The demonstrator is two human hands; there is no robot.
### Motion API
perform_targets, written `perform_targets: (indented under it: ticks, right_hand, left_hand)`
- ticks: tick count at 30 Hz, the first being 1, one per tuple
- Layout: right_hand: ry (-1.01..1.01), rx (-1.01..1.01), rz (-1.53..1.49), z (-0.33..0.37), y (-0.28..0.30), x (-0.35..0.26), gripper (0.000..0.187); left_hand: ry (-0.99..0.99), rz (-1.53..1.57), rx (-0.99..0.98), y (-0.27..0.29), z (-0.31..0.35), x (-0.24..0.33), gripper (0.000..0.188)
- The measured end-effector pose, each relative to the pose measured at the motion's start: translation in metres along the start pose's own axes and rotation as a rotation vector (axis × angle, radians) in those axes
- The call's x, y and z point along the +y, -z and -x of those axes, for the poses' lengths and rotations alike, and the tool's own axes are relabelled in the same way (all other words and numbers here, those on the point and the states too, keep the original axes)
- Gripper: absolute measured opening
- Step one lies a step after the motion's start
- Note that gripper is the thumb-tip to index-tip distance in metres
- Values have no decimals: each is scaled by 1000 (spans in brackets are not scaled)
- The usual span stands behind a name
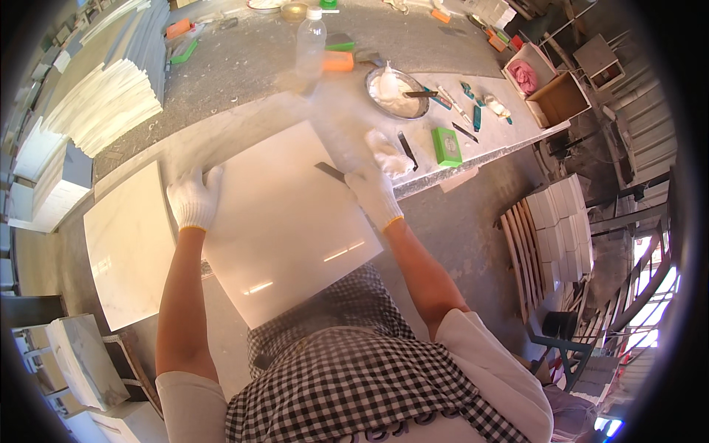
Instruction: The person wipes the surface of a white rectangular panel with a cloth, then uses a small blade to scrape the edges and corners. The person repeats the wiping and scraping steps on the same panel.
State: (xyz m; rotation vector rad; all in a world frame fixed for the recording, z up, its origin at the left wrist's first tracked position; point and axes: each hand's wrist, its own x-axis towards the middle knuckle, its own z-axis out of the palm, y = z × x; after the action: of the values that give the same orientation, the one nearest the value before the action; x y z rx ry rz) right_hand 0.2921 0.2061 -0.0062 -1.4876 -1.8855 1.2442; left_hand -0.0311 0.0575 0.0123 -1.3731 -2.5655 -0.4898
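A glossy white square tile (pixel 281 221) lies in front of me, its near edge reaching over the table's front toward my checked apron. My left hand (pixel 196 198), in a white knitted glove, grips the tile's left edge. At the opposite edge my right hand (pixel 375 196), gloved alike, is closed on a dark flat scraper (pixel 330 173), whose blade lies over the tile's surface. A second, faintly veined white tile (pixel 131 247) sits left of my left hand. Beyond my right hand are a crumpled white cloth (pixel 389 153) and another dark scraper (pixel 408 150).
Across the worktable (pixel 251 81) stand a clear bottle (pixel 311 44), a bowl of white paste (pixel 399 94), a green block (pixel 447 146) and an orange block (pixel 337 61). Stacked slabs (pixel 103 103) occupy the left. An open carton (pixel 557 100) is at the right end.
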Motion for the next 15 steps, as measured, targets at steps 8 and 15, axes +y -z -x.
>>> perform_targets:
  ticks: [8, 15]
  right_hand:
    - [-37, -218, -513, 7, 39, -11, 25]
    - [410, 24, 161, -61, 83, -7, 32]
  left_hand:
    - [-5, 65, 13, 1, 0, -1, 46]
    - [15, 39, -6, 5, 0, 1, 43]
